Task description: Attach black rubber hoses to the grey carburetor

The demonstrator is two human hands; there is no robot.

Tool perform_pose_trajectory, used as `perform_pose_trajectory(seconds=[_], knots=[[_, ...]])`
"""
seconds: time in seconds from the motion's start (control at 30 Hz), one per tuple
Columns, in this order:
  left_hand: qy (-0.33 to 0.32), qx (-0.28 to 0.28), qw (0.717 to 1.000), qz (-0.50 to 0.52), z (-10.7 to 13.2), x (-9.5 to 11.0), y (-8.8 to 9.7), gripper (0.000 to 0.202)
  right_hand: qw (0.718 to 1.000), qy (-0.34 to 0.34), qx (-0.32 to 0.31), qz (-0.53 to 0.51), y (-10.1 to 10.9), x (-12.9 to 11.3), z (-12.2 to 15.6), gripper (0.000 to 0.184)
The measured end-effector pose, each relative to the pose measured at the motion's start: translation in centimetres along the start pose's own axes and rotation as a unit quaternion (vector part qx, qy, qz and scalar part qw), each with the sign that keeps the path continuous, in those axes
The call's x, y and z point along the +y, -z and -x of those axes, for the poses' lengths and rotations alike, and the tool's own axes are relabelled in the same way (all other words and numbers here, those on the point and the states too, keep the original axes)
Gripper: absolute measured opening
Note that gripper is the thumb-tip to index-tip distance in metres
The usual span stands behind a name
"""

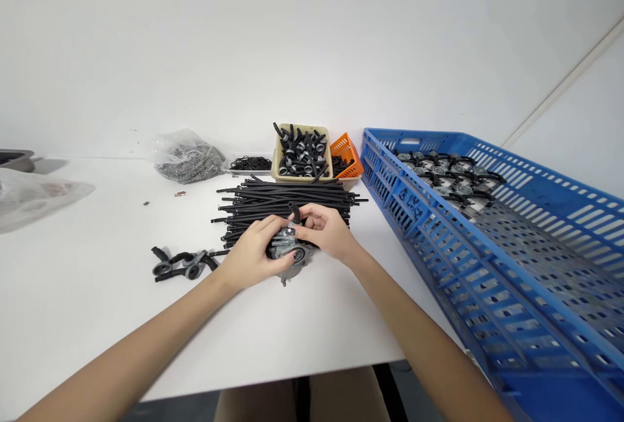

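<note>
both hands meet over the near middle of the white surface (88, 292). the left hand (253, 254) cups a small grey cast-metal carburettor body (285, 248) from the left, its grip clamped on the casting with the fingertips wrapped round the near side. the right hand (325, 230) comes in from the right, its grip pinched on a short black rubber hose end (295, 212) that stands up from the top of the casting. a small star-like mark shows on the metal, but no lettering there can be read.

just behind the hands lies a stack of long black rubber tubes (287, 204), laid left to right. further off stand a beige plastic tub of black fittings with metal rings (301, 152), a small orange plastic basket (347, 155) to its right and a shallow tray of thin black o-rings (249, 164) to its left. a clear plastic bag of small grey parts (188, 157) sits far left — nearer left, a few loose black hose pieces with ring clamps (182, 263).

on the right a large blue slotted plastic crate (511, 266) holds finished grey units with black hoses (448, 178) at its far end; marks on its near wall are too faint to read.
</note>
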State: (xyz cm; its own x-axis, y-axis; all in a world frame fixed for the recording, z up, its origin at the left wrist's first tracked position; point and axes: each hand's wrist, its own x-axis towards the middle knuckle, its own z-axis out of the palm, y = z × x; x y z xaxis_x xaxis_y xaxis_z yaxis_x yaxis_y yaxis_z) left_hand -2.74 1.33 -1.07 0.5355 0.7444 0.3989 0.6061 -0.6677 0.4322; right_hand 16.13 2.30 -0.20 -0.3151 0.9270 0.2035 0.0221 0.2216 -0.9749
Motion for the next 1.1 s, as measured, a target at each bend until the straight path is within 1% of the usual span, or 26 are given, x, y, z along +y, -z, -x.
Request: perform_pose_trajectory(seconds=[0.1,0.2,0.3,0.4,0.53,0.67,0.87,0.97,1.1], knots=[[-0.002,0.002,1.0,-0.007,0.0,-0.1,-0.1,0.035,1.0,0.013,0.012,-0.001,-0.3,0.3,-0.1,0.04],[-0.003,0.008,1.0,-0.012,0.0,-0.1,-0.1,0.041,1.0,0.02,0.005,-0.003,-0.4,0.3,-0.1,0.04],[0.001,0.013,1.0,-0.014,0.1,-0.2,-0.2,0.048,0.999,0.031,-0.022,-0.011,-0.1,0.0,-0.1,0.041],[0.005,0.008,1.0,-0.013,0.2,-0.4,-0.3,0.047,0.997,0.046,-0.055,-0.004,0.2,-0.1,-0.1,0.041],[0.011,0.005,1.0,-0.011,0.3,-0.8,-0.5,0.053,0.996,0.056,-0.07,-0.004,0.3,-0.1,0.0,0.041],[0.01,0.003,1.0,-0.015,0.3,-0.7,-0.5,0.056,0.997,0.045,-0.063,-0.011,0.3,-0.1,0.0,0.039],[-0.005,0.003,1.0,-0.005,0.0,-0.2,0.0,0.039,0.999,0.002,-0.042,-0.03,0.1,0.0,-0.2,0.043],[-0.008,0.0,1.0,-0.001,0.0,-0.1,0.0,0.036,1.0,-0.006,-0.026,-0.016,0.2,-0.1,-0.3,0.045],[0.005,-0.006,1.0,0.003,0.0,-0.1,0.0,0.035,1.0,-0.007,-0.004,0.006,0.7,-0.5,-0.4,0.046]])
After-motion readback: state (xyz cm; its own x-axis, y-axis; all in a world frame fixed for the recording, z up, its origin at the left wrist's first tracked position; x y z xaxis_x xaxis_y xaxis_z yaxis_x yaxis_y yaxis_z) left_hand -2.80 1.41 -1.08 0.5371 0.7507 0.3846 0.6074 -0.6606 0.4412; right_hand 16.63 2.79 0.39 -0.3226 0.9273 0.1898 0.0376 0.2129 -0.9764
